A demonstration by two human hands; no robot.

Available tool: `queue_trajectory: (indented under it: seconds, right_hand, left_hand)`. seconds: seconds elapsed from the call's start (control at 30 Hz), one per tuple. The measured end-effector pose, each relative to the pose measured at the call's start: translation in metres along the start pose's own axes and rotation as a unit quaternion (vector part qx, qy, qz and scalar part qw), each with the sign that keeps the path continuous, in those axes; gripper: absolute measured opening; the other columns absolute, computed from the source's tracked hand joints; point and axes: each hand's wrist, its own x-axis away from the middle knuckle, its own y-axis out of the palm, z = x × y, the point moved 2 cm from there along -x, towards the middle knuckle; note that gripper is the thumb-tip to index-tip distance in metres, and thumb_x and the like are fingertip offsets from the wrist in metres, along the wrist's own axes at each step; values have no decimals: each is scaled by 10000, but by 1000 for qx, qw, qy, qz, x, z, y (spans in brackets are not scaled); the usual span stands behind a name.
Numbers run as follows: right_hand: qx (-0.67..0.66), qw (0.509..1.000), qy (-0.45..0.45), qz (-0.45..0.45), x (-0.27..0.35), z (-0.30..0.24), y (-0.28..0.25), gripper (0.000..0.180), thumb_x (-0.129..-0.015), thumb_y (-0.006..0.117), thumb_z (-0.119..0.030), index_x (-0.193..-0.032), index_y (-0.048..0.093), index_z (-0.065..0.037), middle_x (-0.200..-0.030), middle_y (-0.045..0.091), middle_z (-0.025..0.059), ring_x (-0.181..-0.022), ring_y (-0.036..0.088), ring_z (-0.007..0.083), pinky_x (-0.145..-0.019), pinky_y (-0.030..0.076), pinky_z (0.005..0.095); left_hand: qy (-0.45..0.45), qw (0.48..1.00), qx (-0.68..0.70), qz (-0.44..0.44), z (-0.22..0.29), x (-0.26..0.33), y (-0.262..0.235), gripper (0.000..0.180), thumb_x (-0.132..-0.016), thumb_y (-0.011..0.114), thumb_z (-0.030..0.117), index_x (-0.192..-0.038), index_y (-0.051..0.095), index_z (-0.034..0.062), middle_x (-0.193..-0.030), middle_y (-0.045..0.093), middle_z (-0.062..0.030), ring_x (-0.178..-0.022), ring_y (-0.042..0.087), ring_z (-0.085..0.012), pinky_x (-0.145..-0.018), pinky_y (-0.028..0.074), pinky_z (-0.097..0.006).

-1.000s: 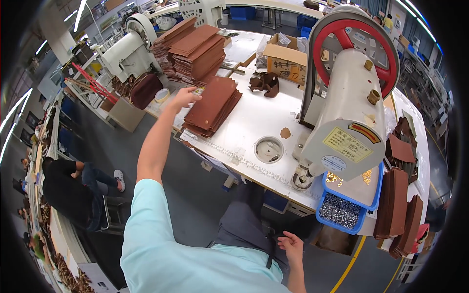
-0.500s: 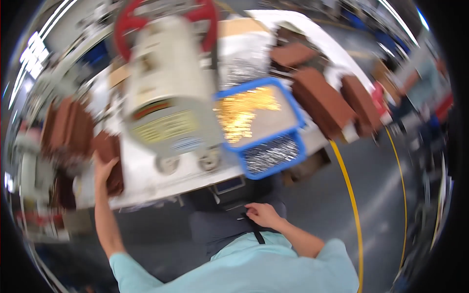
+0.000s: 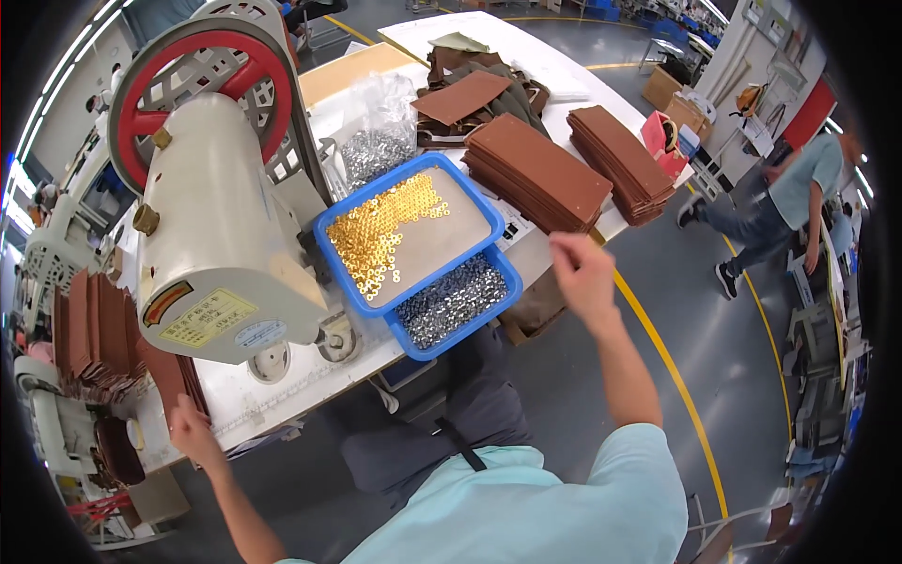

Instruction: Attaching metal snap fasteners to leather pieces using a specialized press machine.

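Note:
My left hand is closed, with its fingers against the near end of a low stack of brown leather pieces at the table's left front. What it grips, if anything, is hidden. My right hand is raised over the front edge, its fingers curled together by the near corner of a tall stack of brown leather panels. Whether it touches them I cannot tell. Between my hands, a blue tray bears gold-coloured metal rings. A smaller blue tray holds silver metal fittings.
A pale press machine with a red wheel stands left of the trays. More leather stacks lie far left and right. Behind the trays sits a clear bag of silver parts. A person walks at the right.
My right hand has risen from my lap to beside the tall leather stack. My left hand has drawn back to the low stack's near end. The view has turned, shifting the machine leftward.

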Motion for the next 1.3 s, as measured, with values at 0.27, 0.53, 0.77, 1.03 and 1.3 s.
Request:
queue_trajectory:
  seconds: [0.27, 0.53, 0.77, 1.03, 1.3]
  right_hand:
    - [172, 975, -142, 1, -102, 28, -13, 448, -848, 825, -241, -1236, 710, -49, -1250, 704, 146, -1117, 674, 298, -967, 532, 414]
    - [306, 920, 53, -240, -145, 57, -9, 1023, -642, 820, -652, -1499, 540, -167, -1501, 520, 180, -1330, 537, 389, -1104, 447, 522]
    - [339, 913, 40, -224, -140, 48, -12, 907, -698, 791, -648, -1442, 611, -162, -1442, 584, 170, -1271, 595, 368, -1080, 471, 495]
    - [247, 961, -54, -112, -151, 59, -26, 315, -973, 622, -372, -1088, 785, -129, -942, 743, 188, -845, 718, 395, -764, 578, 461]
    - [145, 956, -191, 171, -56, -40, -57, 168, -929, 755, -104, -1084, 765, -43, -982, 777, 114, -830, 757, 257, -719, 579, 321]
  left_hand:
    - [45, 909, 67, -410, 72, 244, 117, 300, -866, 825, 218, -678, 703, 19, -613, 622, -118, -512, 577, -213, -497, 435, -348]
    - [-22, 896, 67, -439, 92, 281, 149, 164, -891, 781, 197, -920, 774, 36, -807, 725, -112, -671, 701, -236, -611, 542, -330]
    - [3, 897, 60, -438, 92, 268, 142, 150, -895, 776, 176, -923, 773, 29, -806, 725, -117, -675, 704, -229, -622, 551, -318]
    - [18, 883, 85, -461, 112, 256, 141, 162, -903, 781, 192, -931, 770, 32, -803, 718, -119, -665, 689, -231, -610, 530, -319]
    - [38, 873, 194, -447, 174, 201, 159, 217, -902, 785, 143, -1083, 758, 27, -966, 747, -80, -783, 719, -141, -690, 567, -264]
